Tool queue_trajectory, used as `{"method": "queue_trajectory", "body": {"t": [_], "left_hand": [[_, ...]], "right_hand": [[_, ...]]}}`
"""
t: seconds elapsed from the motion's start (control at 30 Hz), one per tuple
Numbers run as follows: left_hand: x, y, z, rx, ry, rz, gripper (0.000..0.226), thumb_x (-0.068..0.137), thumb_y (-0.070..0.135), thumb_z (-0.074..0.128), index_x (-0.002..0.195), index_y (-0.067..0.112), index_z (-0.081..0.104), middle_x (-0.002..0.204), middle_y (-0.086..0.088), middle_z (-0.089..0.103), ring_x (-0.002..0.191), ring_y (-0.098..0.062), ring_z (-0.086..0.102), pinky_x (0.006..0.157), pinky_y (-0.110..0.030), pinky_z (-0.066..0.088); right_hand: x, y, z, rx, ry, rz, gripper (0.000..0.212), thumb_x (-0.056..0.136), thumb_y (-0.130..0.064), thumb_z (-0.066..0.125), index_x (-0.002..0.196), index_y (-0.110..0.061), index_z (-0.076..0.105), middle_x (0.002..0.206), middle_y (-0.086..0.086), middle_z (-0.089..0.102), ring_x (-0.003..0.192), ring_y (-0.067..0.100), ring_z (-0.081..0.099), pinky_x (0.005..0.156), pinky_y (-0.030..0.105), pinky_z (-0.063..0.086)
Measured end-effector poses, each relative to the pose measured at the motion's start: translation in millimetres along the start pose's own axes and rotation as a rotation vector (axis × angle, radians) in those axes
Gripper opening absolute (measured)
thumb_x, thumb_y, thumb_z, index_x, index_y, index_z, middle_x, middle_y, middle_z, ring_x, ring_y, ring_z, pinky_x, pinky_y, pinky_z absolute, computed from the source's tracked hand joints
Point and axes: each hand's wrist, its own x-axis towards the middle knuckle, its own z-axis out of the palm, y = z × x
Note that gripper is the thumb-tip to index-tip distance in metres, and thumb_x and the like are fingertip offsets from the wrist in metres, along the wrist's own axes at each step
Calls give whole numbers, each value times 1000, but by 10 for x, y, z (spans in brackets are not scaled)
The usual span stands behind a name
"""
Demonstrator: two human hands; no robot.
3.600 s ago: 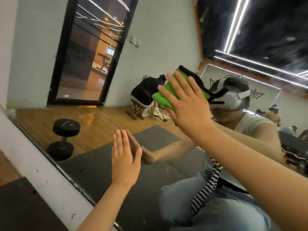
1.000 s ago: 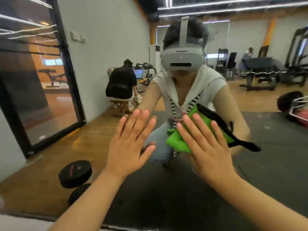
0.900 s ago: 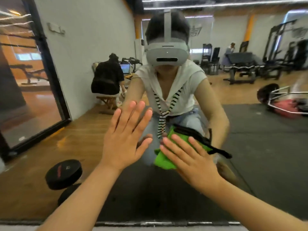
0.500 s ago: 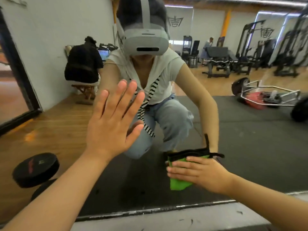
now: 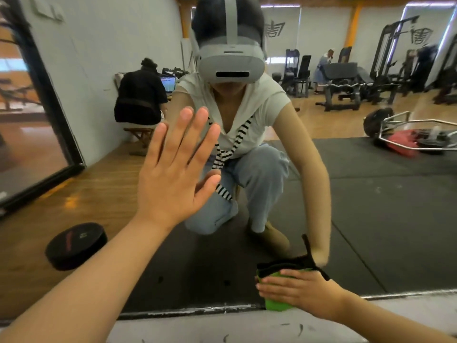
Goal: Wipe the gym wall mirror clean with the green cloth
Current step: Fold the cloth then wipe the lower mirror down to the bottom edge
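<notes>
While the person crouches close to the glass, the left hand point(image 5: 173, 169) lies flat against the mirror point(image 5: 371, 219). Its fingers are straight and slightly spread, the tips pointing to twelve o'clock and the thumb angled out toward two. The right hand point(image 5: 299, 290) is well apart from it, down at about four o'clock. Its fingers are straight and close together, pointing to nine o'clock, and they press the green cloth point(image 5: 277, 304) onto the glass. The cloth sits right at the mirror's bottom edge. Green shows under the fingers at six o'clock and just over them at twelve, where a black trim point(image 5: 279, 264) with a loose strap runs along the top. Beneath the mirror runs a scuffed white wall strip point(image 5: 222, 328).

In the glass the person's own reflection meets both palms: grey headset point(image 5: 230, 58), white top, striped scarf, pale jeans. At eight o'clock from the left hand a black dumbbell point(image 5: 76, 246) is mirrored on the wood floor beside the dark mat. At eleven o'clock a seated person point(image 5: 141, 95) in black faces away toward a laptop point(image 5: 168, 84). At one o'clock from the right hand a metal-framed bar point(image 5: 415, 137) lies on the mat, with weight machines point(image 5: 346, 78) behind it.
</notes>
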Motion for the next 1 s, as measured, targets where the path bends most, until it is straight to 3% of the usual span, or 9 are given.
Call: {"method": "queue_trajectory", "body": {"t": [0.23, 0.33, 0.4, 0.47, 0.53, 0.6, 0.73, 0.87, 1.0], "left_hand": [[-4, 6, 21, 4, 19, -1, 68, 105, 48, 25, 160, 13, 5, 166, -5, 4, 154, -22, -5, 126, -44, 1], [-3, -10, 22, 2, 22, -6, 68, 105, 48, 25, 160, 13, 7, 166, -6, 6, 154, -23, 0, 126, -45, 3], [-10, 0, 32, 5, 30, 2, 68, 105, 48, 25, 160, 14, 7, 167, -6, 0, 154, -23, 2, 126, -46, 4], [-9, 3, 35, -7, 29, 12, 68, 105, 48, 25, 161, 15, 4, 168, -6, -8, 155, -23, 0, 126, -46, 4], [-25, -9, 47, -22, 35, 12, 69, 104, 47, 26, 161, 16, 2, 168, -4, -12, 155, -23, -2, 126, -46, 3], [-31, -3, 42, -20, 35, 8, 70, 104, 47, 27, 161, 16, 2, 168, -4, -11, 156, -22, -2, 126, -46, 5], [-10, -11, 27, -18, 2, 10, 71, 103, 47, 28, 161, 15, 2, 168, -6, -11, 156, -23, -4, 126, -45, 3], [-13, -8, 20, -9, -2, 15, 70, 103, 46, 28, 161, 15, 4, 169, -6, -9, 156, -23, -3, 126, -45, 3], [-7, -2, 9, -6, 9, 11, 69, 103, 46, 28, 161, 15, 6, 169, -7, -5, 156, -23, 0, 126, -44, 3]], "right_hand": [[222, 272, -223, 135, 264, 174, 79, 91, -36, 45, 160, -19, 10, 167, 0, 3, 154, 16, 0, 125, 34, -1], [521, 85, -194, 94, 269, 157, 73, 99, -40, 33, 160, -14, 3, 168, 5, -4, 154, 21, -4, 125, 38, -4], [553, 21, -133, 18, 281, 96, 68, 102, -29, 25, 158, -7, -6, 166, 12, -13, 153, 26, -11, 124, 41, -10], [503, 122, -76, -63, 315, 44, 73, 96, -19, 29, 157, -5, -7, 165, 16, -17, 153, 28, -14, 123, 43, -11], [431, 432, -152, -82, 338, 19, 64, 98, -9, 29, 157, -12, 4, 166, 13, -13, 153, 25, -10, 124, 41, -8], [448, 873, -364, -1, 332, 41, 53, 105, -17, 25, 157, -20, 17, 168, 3, -1, 154, 19, -2, 125, 38, -5], [713, 1317, -739, 74, 360, 235, 61, 98, -40, 41, 156, -27, 29, 165, -5, 17, 154, 17, 9, 125, 38, 3], [718, 1316, -757, 57, 342, 227, 60, 98, -35, 41, 156, -27, 28, 167, -1, 13, 154, 19, 8, 125, 40, -3], [547, 2086, -1031, 14, 405, 356, 52, 105, -33, 35, 156, -26, 28, 166, 0, 17, 153, 17, 13, 125, 39, 3]]}}
